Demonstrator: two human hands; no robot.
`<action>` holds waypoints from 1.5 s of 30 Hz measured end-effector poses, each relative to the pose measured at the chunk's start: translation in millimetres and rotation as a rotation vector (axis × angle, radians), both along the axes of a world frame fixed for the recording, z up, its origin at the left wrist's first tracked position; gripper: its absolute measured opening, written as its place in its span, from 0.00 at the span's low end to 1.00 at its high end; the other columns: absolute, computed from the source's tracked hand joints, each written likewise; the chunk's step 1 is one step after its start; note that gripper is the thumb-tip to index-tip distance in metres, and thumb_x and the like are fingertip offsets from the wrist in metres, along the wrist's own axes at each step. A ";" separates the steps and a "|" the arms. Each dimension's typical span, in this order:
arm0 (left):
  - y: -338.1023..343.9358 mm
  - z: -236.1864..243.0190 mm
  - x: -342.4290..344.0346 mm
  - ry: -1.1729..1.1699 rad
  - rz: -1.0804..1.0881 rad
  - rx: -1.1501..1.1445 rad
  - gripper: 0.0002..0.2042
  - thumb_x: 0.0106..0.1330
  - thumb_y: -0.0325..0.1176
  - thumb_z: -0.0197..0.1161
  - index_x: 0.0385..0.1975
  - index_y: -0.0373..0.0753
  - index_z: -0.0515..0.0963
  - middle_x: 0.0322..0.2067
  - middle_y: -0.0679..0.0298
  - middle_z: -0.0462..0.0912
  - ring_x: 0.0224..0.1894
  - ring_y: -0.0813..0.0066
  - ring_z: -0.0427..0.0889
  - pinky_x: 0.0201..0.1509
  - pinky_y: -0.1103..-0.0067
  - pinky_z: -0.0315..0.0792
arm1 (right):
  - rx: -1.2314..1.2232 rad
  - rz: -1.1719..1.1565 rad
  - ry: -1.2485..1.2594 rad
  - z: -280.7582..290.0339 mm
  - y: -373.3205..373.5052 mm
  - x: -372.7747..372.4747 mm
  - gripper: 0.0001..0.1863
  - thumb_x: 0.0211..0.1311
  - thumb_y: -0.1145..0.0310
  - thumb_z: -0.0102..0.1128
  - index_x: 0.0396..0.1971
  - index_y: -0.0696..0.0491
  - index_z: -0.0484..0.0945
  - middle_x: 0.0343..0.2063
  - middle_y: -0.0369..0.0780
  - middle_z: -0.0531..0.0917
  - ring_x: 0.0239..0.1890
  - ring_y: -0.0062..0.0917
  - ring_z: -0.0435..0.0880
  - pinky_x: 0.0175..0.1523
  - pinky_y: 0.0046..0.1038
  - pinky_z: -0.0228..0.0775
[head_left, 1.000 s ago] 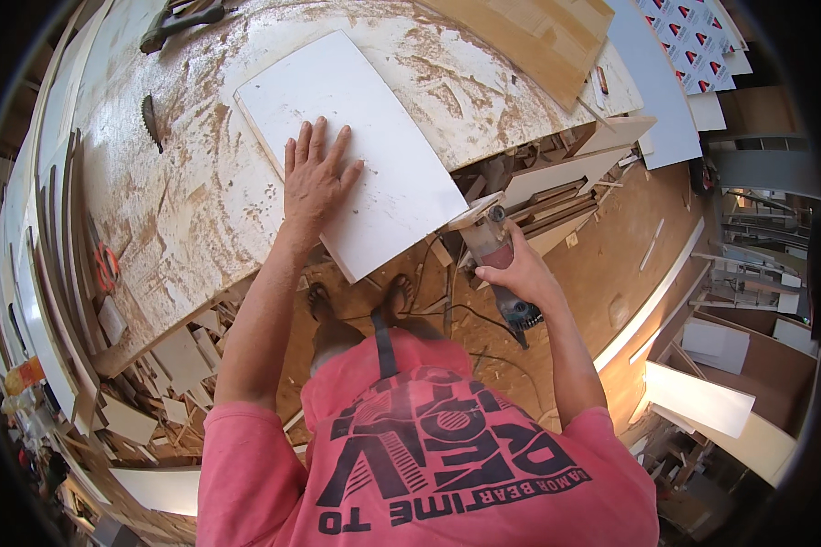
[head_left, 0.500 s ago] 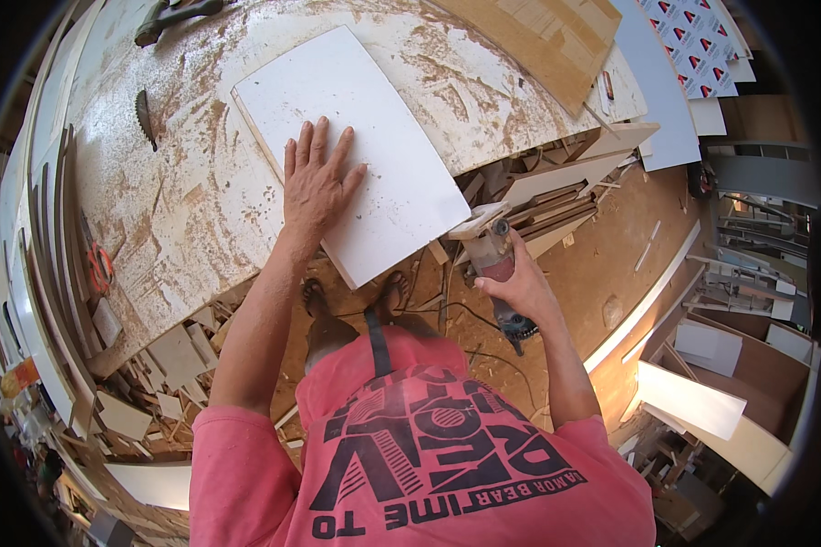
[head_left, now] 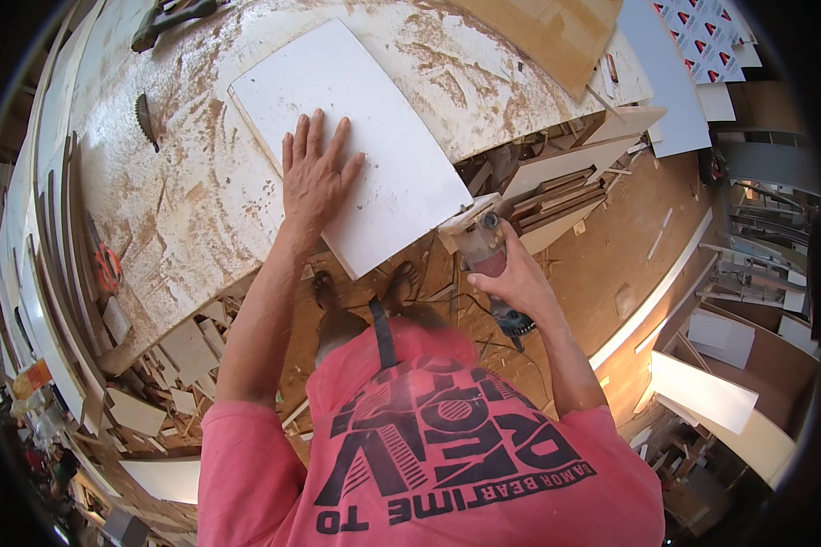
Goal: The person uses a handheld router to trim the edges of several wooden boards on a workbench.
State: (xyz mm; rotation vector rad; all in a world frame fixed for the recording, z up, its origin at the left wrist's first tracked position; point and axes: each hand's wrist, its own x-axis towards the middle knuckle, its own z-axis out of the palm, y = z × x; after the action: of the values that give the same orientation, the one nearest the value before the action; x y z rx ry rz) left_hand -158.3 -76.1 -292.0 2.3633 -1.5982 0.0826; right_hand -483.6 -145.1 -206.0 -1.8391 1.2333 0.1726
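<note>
A person in a pink shirt steadies a white board on a dusty counter and grips a power tool at its edge.
From where I stand, the white board (head_left: 397,155) lies flat at upper centre of the frame, its lower end jutting past the edge of the counter (head_left: 192,187). The left hand (head_left: 319,173) is spread open, palm down on the board, grasping nothing. The right hand (head_left: 517,273), right of centre, is curled around the handheld power tool (head_left: 485,252); some fingers are hidden. The tool's pale base is at the board's lower right corner; I cannot tell whether they touch. A curved, toothed blade (head_left: 144,121) lies at upper left, and a brown panel (head_left: 556,36) rests at the top, right of centre.
</note>
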 end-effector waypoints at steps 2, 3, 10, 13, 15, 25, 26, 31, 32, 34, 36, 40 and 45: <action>-0.9 -0.4 0.8 0.005 0.000 -0.015 0.29 0.72 0.59 0.46 0.70 0.56 0.62 0.73 0.58 0.54 0.76 0.59 0.47 0.78 0.61 0.39 | -0.010 0.016 0.014 -2.4 9.4 2.9 0.57 0.42 0.53 0.72 0.70 0.61 0.50 0.63 0.57 0.67 0.65 0.48 0.69 0.67 0.40 0.63; -1.0 -0.6 1.5 -0.001 0.001 -0.009 0.29 0.72 0.59 0.46 0.70 0.56 0.62 0.73 0.58 0.54 0.76 0.59 0.47 0.78 0.61 0.39 | -0.030 0.029 0.017 -6.3 15.2 3.4 0.57 0.43 0.53 0.72 0.70 0.60 0.50 0.63 0.57 0.68 0.65 0.48 0.69 0.67 0.40 0.63; -2.0 -1.9 -1.3 0.023 0.001 -0.016 0.29 0.72 0.59 0.46 0.70 0.57 0.63 0.72 0.57 0.55 0.76 0.59 0.47 0.78 0.61 0.38 | -0.019 0.044 -0.029 -2.5 54.5 23.6 0.58 0.42 0.54 0.73 0.71 0.60 0.50 0.64 0.57 0.66 0.67 0.47 0.67 0.69 0.38 0.61; -2.6 -1.3 -1.8 0.031 0.007 -0.015 0.29 0.71 0.58 0.47 0.70 0.56 0.63 0.72 0.57 0.55 0.76 0.59 0.47 0.78 0.62 0.37 | -0.011 0.083 0.067 -13.7 71.8 26.3 0.57 0.45 0.51 0.72 0.71 0.57 0.48 0.62 0.57 0.68 0.62 0.50 0.71 0.64 0.42 0.66; -2.4 0.0 -1.8 0.042 0.006 -0.010 0.29 0.71 0.58 0.47 0.70 0.56 0.63 0.72 0.57 0.54 0.76 0.58 0.46 0.78 0.62 0.37 | -0.023 0.078 0.074 -16.0 80.1 30.4 0.57 0.45 0.51 0.72 0.71 0.57 0.48 0.62 0.57 0.68 0.62 0.50 0.71 0.65 0.42 0.65; -4.2 0.7 -0.1 0.088 -0.053 -0.064 0.29 0.72 0.54 0.46 0.69 0.48 0.64 0.71 0.48 0.54 0.75 0.50 0.47 0.77 0.57 0.38 | 0.002 -0.337 -0.165 -22.7 144.0 19.7 0.57 0.44 0.49 0.73 0.69 0.61 0.52 0.59 0.56 0.72 0.62 0.44 0.73 0.64 0.36 0.65; -3.4 -0.2 1.3 0.092 -0.065 -0.067 0.29 0.72 0.53 0.46 0.69 0.46 0.64 0.71 0.47 0.55 0.75 0.48 0.47 0.77 0.57 0.38 | 0.064 -0.426 -0.220 -19.5 155.8 27.1 0.56 0.45 0.49 0.74 0.68 0.61 0.53 0.58 0.55 0.73 0.61 0.41 0.74 0.63 0.36 0.66; -8.6 -2.1 18.7 0.035 -0.241 -0.039 0.31 0.72 0.52 0.45 0.68 0.36 0.62 0.70 0.41 0.55 0.74 0.44 0.47 0.76 0.53 0.40 | 0.162 -0.862 -0.396 -34.3 230.6 70.9 0.52 0.45 0.51 0.76 0.64 0.62 0.58 0.54 0.49 0.76 0.56 0.33 0.76 0.61 0.34 0.68; -10.7 -2.4 21.8 0.033 -0.298 -0.042 0.31 0.72 0.52 0.45 0.67 0.33 0.62 0.70 0.41 0.54 0.74 0.43 0.47 0.75 0.53 0.41 | 0.167 -0.904 -0.400 -39.3 247.9 77.3 0.52 0.45 0.51 0.76 0.64 0.62 0.58 0.53 0.49 0.76 0.56 0.34 0.76 0.61 0.34 0.68; -13.2 -3.9 25.9 0.011 -0.390 -0.052 0.31 0.73 0.49 0.46 0.66 0.28 0.61 0.70 0.40 0.55 0.74 0.42 0.48 0.75 0.52 0.43 | 0.178 -0.975 -0.426 -46.7 273.3 96.4 0.51 0.45 0.52 0.76 0.64 0.62 0.58 0.53 0.50 0.75 0.56 0.34 0.77 0.60 0.34 0.68; -16.6 -4.7 34.0 -0.019 -0.455 -0.037 0.31 0.73 0.48 0.46 0.66 0.27 0.61 0.69 0.40 0.55 0.74 0.43 0.48 0.75 0.52 0.43 | 0.239 -1.021 -0.420 -40.2 281.6 120.9 0.51 0.45 0.51 0.76 0.64 0.63 0.58 0.53 0.50 0.75 0.56 0.34 0.76 0.60 0.34 0.68; -10.4 0.0 42.0 0.031 -0.772 -0.050 0.30 0.72 0.51 0.50 0.67 0.39 0.62 0.71 0.48 0.54 0.75 0.49 0.49 0.76 0.53 0.43 | 0.234 -1.126 -0.529 -69.6 301.1 150.1 0.49 0.48 0.57 0.75 0.65 0.60 0.57 0.53 0.46 0.76 0.55 0.31 0.77 0.60 0.33 0.68; 32.6 37.7 36.3 0.081 -1.338 0.173 0.32 0.64 0.50 0.63 0.68 0.53 0.63 0.73 0.57 0.50 0.76 0.56 0.46 0.78 0.55 0.41 | 0.247 -1.282 -0.507 -80.0 318.3 159.0 0.54 0.46 0.52 0.75 0.67 0.63 0.54 0.55 0.50 0.74 0.57 0.34 0.76 0.60 0.34 0.68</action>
State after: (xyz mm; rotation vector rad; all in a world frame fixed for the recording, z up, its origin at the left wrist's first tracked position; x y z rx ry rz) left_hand -122.0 -43.5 -254.3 0.9215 -2.7940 -0.4219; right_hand -324.7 173.1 -286.0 -0.5597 1.6506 -0.7595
